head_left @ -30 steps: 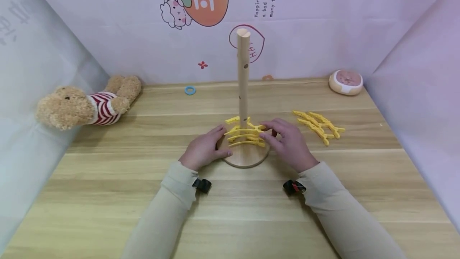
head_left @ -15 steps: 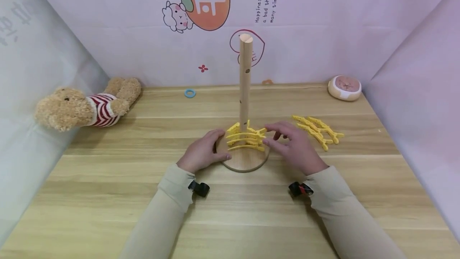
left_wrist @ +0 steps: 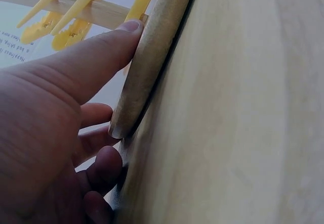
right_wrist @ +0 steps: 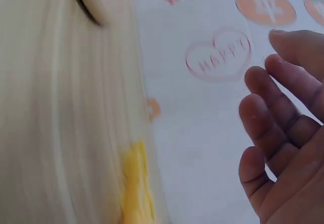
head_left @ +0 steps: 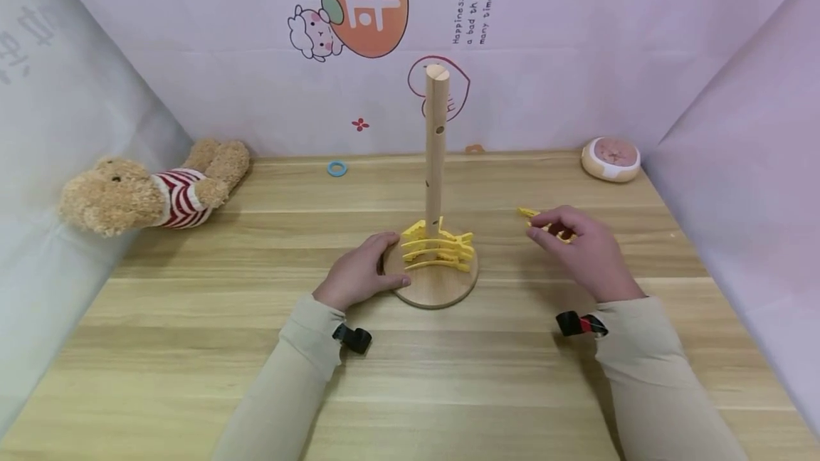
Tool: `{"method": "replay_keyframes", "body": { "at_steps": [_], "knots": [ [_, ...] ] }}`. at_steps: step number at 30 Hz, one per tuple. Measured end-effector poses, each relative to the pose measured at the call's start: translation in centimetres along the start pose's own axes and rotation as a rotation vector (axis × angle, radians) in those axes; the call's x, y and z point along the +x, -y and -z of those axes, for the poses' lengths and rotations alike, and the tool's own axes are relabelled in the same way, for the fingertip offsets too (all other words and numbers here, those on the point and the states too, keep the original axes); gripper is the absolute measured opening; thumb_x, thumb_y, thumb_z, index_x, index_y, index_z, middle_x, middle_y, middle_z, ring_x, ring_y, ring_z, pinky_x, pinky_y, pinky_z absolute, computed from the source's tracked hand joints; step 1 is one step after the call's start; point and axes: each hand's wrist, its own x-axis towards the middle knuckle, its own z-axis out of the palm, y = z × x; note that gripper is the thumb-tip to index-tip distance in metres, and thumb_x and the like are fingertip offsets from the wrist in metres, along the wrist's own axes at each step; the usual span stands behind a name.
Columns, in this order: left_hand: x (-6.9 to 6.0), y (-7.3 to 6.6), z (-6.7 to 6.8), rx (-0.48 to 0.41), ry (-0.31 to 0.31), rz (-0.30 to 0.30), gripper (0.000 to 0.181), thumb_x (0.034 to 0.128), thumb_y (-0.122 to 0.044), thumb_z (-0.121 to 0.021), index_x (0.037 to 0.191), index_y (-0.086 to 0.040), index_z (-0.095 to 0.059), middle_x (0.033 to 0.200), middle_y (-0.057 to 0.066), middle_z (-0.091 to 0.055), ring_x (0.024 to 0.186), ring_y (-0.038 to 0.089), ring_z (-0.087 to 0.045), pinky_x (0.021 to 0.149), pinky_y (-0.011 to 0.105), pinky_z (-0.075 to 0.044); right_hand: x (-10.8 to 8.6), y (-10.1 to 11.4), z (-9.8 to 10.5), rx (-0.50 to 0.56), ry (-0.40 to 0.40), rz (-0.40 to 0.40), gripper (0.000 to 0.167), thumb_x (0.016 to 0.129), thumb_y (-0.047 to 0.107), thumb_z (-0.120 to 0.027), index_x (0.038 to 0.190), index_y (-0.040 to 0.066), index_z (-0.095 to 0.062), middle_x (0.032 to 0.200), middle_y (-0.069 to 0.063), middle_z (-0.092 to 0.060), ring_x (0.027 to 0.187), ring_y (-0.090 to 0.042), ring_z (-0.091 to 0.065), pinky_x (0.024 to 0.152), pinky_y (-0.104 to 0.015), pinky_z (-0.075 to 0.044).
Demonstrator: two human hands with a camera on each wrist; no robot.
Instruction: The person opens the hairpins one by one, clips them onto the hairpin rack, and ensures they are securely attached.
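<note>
A wooden post [head_left: 435, 148] with several small holes rises from a round base [head_left: 434, 295]. Several yellow clips, which look like hair clips [head_left: 438, 246], sit low around the post. My left hand [head_left: 359, 272] grips the left edge of the base; the left wrist view shows its thumb [left_wrist: 109, 49] on the top rim and fingers at the side. My right hand [head_left: 586, 251] hovers over loose yellow clips [head_left: 525, 212], mostly hiding them. The right wrist view shows its fingers [right_wrist: 258, 115] loosely bent with nothing between them, apart from a blurred clip [right_wrist: 136, 188].
A teddy bear [head_left: 182, 198] in a striped shirt lies at the left. A small blue ring [head_left: 337, 168] and a round white-and-pink object [head_left: 611, 159] stand near the back edge. Printed cloth walls [head_left: 544, 91] enclose the wooden table [head_left: 448, 390].
My right hand has let go of the clips on the post and moved right, over the loose clips. The left hand stays at the base.
</note>
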Motion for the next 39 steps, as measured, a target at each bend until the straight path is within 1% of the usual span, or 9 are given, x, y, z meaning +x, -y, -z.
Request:
{"method": "replay_keyframes", "body": {
  "at_steps": [2,8,12,15,20,26,29,34,39],
  "knots": [
    [0.0,0.2,-0.1,-0.002,-0.004,-0.003,0.086,0.0848,-0.054,-0.076,0.153,-0.015,-0.041,0.155,0.003,-0.043,0.139,0.025,-0.045,0.109,0.047,-0.041,-0.1,-0.7,0.9,-0.020,-0.001,-0.049,0.029,0.096,0.041,-0.067,0.111,0.017,-0.073,0.103,0.000,-0.070,0.085,-0.016,-0.056,0.067,-0.022,-0.047],
    [0.0,0.2,-0.1,-0.008,-0.006,-0.009,0.086,0.0847,-0.054,-0.076,0.153,-0.014,-0.041,0.155,0.004,-0.044,0.138,0.026,-0.045,0.109,0.048,-0.041,-0.2,-3.2,3.9,-0.098,-0.007,-0.118,0.037,0.097,0.041,-0.066,0.119,0.012,-0.069,0.108,-0.008,-0.070,0.085,-0.019,-0.057,0.062,-0.021,-0.048],
    [-0.1,0.1,0.0,-0.007,-0.006,0.000,0.086,0.0846,-0.054,-0.076,0.153,-0.015,-0.041,0.155,0.004,-0.044,0.140,0.026,-0.044,0.110,0.049,-0.040,-0.5,-5.5,5.3,-0.123,-0.012,-0.167,0.044,0.096,0.044,-0.067,0.124,0.011,-0.067,0.114,-0.010,-0.068,0.088,-0.009,-0.054,0.061,-0.020,-0.048],
    [-0.1,0.1,-0.1,-0.008,-0.010,-0.004,0.086,0.0845,-0.053,-0.077,0.152,-0.015,-0.042,0.155,0.004,-0.044,0.139,0.026,-0.045,0.109,0.049,-0.041,-0.7,-7.2,5.9,-0.133,-0.002,-0.208,0.047,0.095,0.044,-0.067,0.126,0.008,-0.066,0.116,-0.013,-0.067,0.090,-0.008,-0.053,0.062,-0.019,-0.046],
    [0.0,0.2,-0.1,-0.014,-0.005,0.002,0.087,0.0842,-0.055,-0.076,0.153,-0.015,-0.041,0.155,0.004,-0.043,0.139,0.026,-0.044,0.110,0.048,-0.040,-1.0,-9.3,6.2,-0.149,0.116,-0.288,0.059,0.094,0.049,-0.067,0.131,0.004,-0.061,0.120,-0.019,-0.065,0.099,-0.024,-0.057,0.069,-0.026,-0.047],
    [0.0,0.0,0.1,-0.014,-0.006,0.001,0.087,0.0842,-0.053,-0.077,0.153,-0.015,-0.041,0.155,0.004,-0.043,0.140,0.027,-0.044,0.110,0.049,-0.040,-1.0,-10.9,6.0,-0.132,0.244,-0.310,0.074,0.091,0.054,-0.068,0.137,-0.002,-0.053,0.124,-0.023,-0.061,0.111,-0.039,-0.058,0.088,-0.052,-0.045],
    [0.0,-0.2,0.2,-0.012,-0.012,-0.002,0.086,0.0841,-0.053,-0.077,0.153,-0.015,-0.041,0.155,0.004,-0.043,0.139,0.027,-0.044,0.109,0.048,-0.041,-0.7,-11.1,5.8,-0.142,0.264,-0.304,0.078,0.090,0.055,-0.069,0.138,-0.004,-0.051,0.123,-0.023,-0.058,0.112,-0.039,-0.055,0.091,-0.054,-0.043],
    [0.1,-0.1,0.2,-0.016,-0.023,0.001,0.084,0.0840,-0.053,-0.077,0.151,-0.016,-0.043,0.154,0.003,-0.045,0.137,0.026,-0.047,0.108,0.048,-0.042,-0.4,-11.6,5.5,-0.200,0.268,-0.276,0.076,0.089,0.053,-0.071,0.134,-0.005,-0.053,0.114,-0.018,-0.058,0.103,-0.033,-0.052,0.089,-0.051,-0.043],
    [0.1,0.2,0.0,-0.012,-0.014,0.008,0.083,0.0841,-0.054,-0.077,0.151,-0.018,-0.043,0.153,0.001,-0.045,0.137,0.025,-0.047,0.108,0.047,-0.042,-0.6,-11.9,5.2,-0.198,0.261,-0.307,0.076,0.091,0.054,-0.068,0.133,-0.007,-0.053,0.116,-0.021,-0.060,0.104,-0.035,-0.055,0.087,-0.052,-0.046]
  ]
}}
